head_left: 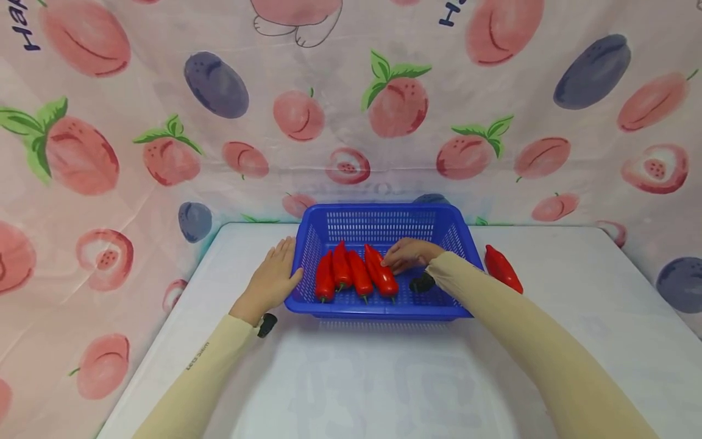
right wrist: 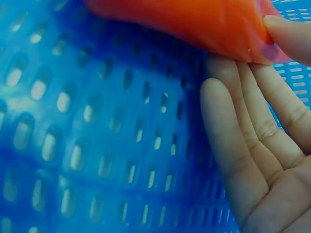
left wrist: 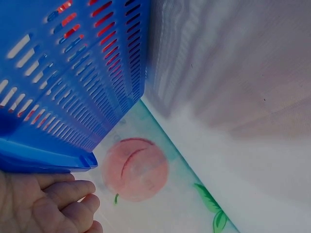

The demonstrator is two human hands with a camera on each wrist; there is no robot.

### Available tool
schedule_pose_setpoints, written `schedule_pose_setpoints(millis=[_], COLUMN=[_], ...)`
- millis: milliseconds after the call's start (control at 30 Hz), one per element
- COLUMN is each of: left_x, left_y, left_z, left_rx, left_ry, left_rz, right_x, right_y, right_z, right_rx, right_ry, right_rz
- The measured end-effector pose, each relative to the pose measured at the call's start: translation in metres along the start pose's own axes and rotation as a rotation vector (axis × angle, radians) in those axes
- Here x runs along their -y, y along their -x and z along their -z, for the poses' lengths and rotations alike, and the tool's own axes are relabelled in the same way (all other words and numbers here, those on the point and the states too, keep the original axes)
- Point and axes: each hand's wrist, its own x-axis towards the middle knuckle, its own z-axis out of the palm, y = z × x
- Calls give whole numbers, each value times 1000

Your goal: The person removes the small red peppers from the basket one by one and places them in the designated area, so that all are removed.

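A blue perforated plastic basket (head_left: 378,310) holds several long red peppers with green stems, lying side by side. Inside it, my right hand (head_left: 411,253) holds the rightmost pepper (head_left: 382,274) near its upper end. The right wrist view shows the thumb on one side of that pepper (right wrist: 209,22) and the fingertips on the other. My left hand (head_left: 271,280) lies along the basket's left side, fingers extended and thumb at the rim. From the left wrist, its fingers (left wrist: 73,199) appear just beside the basket's rim.
Another red pepper (head_left: 503,268) lies on the white table (head_left: 570,329), right of the basket and beyond my right forearm. A fruit-printed cloth (head_left: 340,122) hangs behind the table. Dark wrist cameras show at both of my cuffs.
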Motion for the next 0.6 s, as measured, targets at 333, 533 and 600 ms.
schedule_pose_setpoints(millis=[333, 533, 600], left_x=[1, 0, -1], left_y=[1, 2, 2], left_z=[1, 1, 2], left_rx=[-4, -7, -10], left_ry=[2, 14, 20], left_rz=[0, -4, -10], right_x=[3, 2, 1], right_y=[3, 2, 3], right_z=[2, 4, 4], right_rx=[43, 43, 54], right_ry=[-52, -80, -85], right_rz=[20, 11, 7])
